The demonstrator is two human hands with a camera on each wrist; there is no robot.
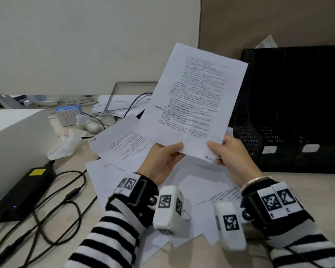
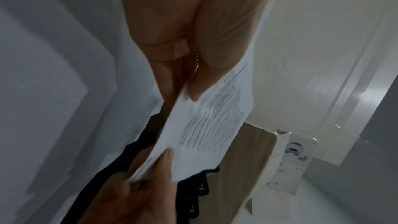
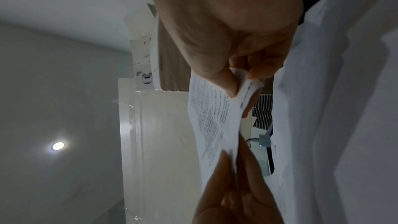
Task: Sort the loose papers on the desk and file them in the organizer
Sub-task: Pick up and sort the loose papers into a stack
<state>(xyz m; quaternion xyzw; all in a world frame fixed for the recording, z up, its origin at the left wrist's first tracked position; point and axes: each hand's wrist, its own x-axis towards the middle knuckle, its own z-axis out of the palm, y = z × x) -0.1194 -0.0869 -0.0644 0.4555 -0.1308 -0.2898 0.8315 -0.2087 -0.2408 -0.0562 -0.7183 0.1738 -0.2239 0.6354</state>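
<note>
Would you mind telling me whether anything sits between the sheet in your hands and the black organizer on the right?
Nothing visible does. Both hands hold the sheet up by its bottom edge, and the organizer stands right beside it with only open air between.

The printed sheet (image 1: 196, 101) at frame centre is thin matt white paper, bending slightly. The loose papers (image 1: 124, 144) beneath it look the same, flat and dull. At right, the organizer (image 1: 290, 105) is black perforated mesh, seemingly plastic or metal, with little sheen. The bench (image 1: 302, 192) is a pale wood-look surface, smooth and matt. At lower left, the power brick (image 1: 25, 190) is matt black plastic. The striped sleeves (image 1: 112, 238) are knit cloth; the bracelet (image 1: 253, 181) is shiny metal.
</note>
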